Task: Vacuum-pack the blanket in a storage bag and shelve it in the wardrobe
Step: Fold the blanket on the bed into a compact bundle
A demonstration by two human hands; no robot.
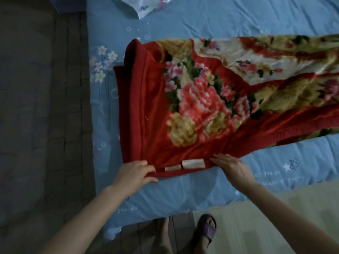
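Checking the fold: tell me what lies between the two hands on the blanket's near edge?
Head view: two pale labels on the blanket edge.

A red plush blanket with pink and gold flowers (201, 99) lies folded on a light-blue star-printed bed sheet (201, 21), trailing off towards 3 o'clock. The left hand (134, 173) pinches its near hem at 7 o'clock, while the right hand (232, 166) rests there with fingers straight, two white labels (185, 165) between the hands. A clear flower-printed plastic bag (146, 5) lies at 12 o'clock.

One blanket (211, 99), two hands, left (134, 173) and right (232, 168), one plastic bag (146, 5), one slipper (205, 230).
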